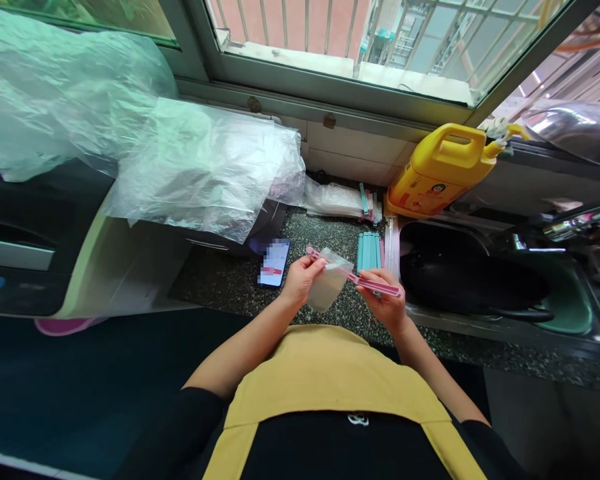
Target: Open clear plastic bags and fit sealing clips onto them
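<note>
A small clear plastic bag (324, 293) hangs in front of me above the counter. A pink bag sealing clip (380, 287) slants across its top edge, its far end showing past the left thumb. My left hand (303, 275) pinches the bag's upper left corner together with that end of the clip. The fingers of my right hand (387, 303) are closed around the clip's wider right part, beside the bag. Whether the clip is fastened along its whole length I cannot tell. Just behind my right hand, several teal clips (369, 251) lie in a row with pink ones at their right.
A phone (275, 264) lies left of my hands. Behind are a pack of clear bags (337, 200) and more clips. At right stand a yellow jug (437, 173) and a sink (575, 307) holding a black wok (470, 280). Plastic sheeting (205, 167) covers appliances at left.
</note>
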Demonstrator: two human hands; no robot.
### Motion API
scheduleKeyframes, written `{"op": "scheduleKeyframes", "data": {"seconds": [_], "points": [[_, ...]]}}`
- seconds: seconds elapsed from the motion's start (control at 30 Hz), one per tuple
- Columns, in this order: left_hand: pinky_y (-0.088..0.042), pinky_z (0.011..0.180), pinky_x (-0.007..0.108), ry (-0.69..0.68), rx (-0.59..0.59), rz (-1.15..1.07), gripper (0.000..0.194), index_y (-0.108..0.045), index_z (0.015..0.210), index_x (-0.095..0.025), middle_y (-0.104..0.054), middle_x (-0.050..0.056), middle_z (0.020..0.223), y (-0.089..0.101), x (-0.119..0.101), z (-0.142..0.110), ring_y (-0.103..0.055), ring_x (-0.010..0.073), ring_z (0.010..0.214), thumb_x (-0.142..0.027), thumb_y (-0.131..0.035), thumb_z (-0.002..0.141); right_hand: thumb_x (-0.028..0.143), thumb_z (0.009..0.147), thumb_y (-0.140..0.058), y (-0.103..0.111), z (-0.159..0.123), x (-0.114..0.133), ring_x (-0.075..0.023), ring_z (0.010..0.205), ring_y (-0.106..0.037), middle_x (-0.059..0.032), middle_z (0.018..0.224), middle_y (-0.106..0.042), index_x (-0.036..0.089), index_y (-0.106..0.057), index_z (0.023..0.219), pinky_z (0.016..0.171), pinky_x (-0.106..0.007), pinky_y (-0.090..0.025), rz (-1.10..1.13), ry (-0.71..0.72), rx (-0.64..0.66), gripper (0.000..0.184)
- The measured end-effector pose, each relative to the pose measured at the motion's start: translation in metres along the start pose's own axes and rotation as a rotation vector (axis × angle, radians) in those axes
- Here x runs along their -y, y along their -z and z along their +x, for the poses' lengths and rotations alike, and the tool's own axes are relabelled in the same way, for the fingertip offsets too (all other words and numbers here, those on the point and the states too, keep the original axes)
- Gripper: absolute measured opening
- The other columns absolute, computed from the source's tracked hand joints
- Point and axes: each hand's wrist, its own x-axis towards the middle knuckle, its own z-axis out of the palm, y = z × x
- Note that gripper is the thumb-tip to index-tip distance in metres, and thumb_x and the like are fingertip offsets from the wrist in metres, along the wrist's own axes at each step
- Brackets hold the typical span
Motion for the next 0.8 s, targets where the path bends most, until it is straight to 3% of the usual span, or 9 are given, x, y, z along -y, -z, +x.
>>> {"op": "scheduleKeyframes", "data": {"seconds": [0.27, 0.5, 0.8], "points": [[-0.039, 0.057, 0.020, 0.001, 0.066, -0.058, 0.032, -0.068, 0.063, -0.014, -0.065, -0.001, 0.059, 0.000, 0.003, -0.006, -0.051, 0.0074, 0.052, -0.036, -0.084, 0.044, 0.012, 0.075, -0.069, 0.002, 0.006, 0.006, -0.0169, 0.073, -0.063, -0.0029, 0.083, -0.068, 0.028, -0.064, 0.104, 0.064, -0.032, -0.053, 0.036, 0.095, -0.040, 0.034], [-0.039, 0.056, 0.020, -0.034, 0.062, -0.051, 0.030, -0.069, 0.061, -0.015, -0.065, -0.001, 0.059, -0.002, -0.004, -0.011, -0.051, 0.0075, 0.053, -0.035, -0.084, 0.044, 0.018, 0.077, -0.068, 0.008, 0.006, 0.009, -0.0192, 0.087, -0.062, -0.0051, 0.099, -0.067, 0.029, -0.068, 0.097, 0.074, -0.037, -0.053, 0.118, -0.074, 0.023, 0.023], [-0.042, 0.058, 0.022, -0.082, 0.063, -0.005, 0.031, -0.070, 0.062, -0.016, -0.067, 0.000, 0.060, -0.004, -0.007, -0.017, -0.054, 0.0091, 0.055, -0.038, -0.084, 0.045, 0.029, 0.080, -0.065, 0.012, 0.014, 0.009, -0.0200, 0.088, -0.061, -0.0047, 0.094, -0.069, 0.029, -0.070, 0.094, 0.079, -0.040, -0.050, 0.162, -0.100, 0.080, 0.014]]}}
